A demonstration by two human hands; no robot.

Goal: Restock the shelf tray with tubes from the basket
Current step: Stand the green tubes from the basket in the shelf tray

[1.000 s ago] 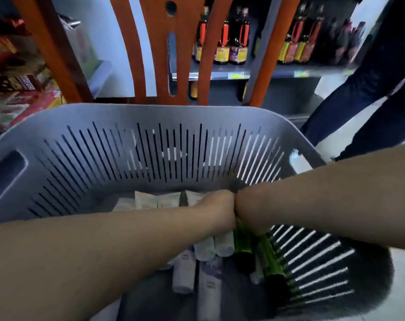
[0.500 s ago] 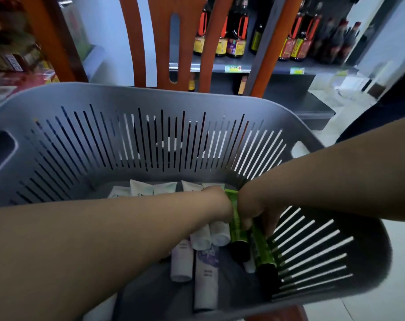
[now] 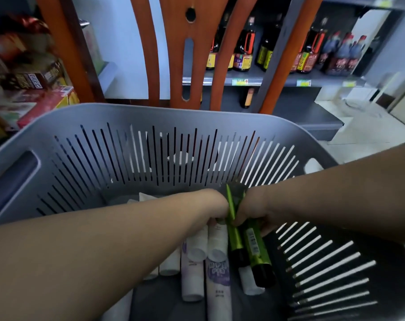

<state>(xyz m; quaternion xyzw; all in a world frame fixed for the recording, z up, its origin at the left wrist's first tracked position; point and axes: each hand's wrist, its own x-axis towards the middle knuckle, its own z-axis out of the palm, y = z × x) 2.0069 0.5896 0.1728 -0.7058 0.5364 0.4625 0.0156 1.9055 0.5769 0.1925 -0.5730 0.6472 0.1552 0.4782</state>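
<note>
Tubes lie in the bottom of a grey slotted basket (image 3: 64,126), and more are held in both hands above them. The right hand (image 3: 254,212) has its fingers curled round a green tube (image 3: 254,246) with a black cap; a white barcode label runs along its side, the digits too small to read. A second green tube (image 3: 234,237), also black-capped, stands just beside it, touching it near the hands. Which hand holds this second tube cannot be told, as the fingers are hidden below the wrists. The left hand (image 3: 214,205) grips two white tubes (image 3: 208,242) that hang side by side, caps pointing toward the camera. How its fingers lie cannot be told beyond that they close on the tubes.

On the basket floor lie several white tubes. One white and purple tube (image 3: 217,281) carries a purple panel with pale characters, too blurred to read.

Behind the basket stands an orange chair back (image 3: 192,54). Behind that, a grey shelf (image 3: 278,81) carries dark bottles (image 3: 244,54) with red and yellow labels; the writing is not legible. Yellow price tags (image 3: 239,82) sit on the shelf edge. At far left, boxed goods (image 3: 34,77) are stacked.
</note>
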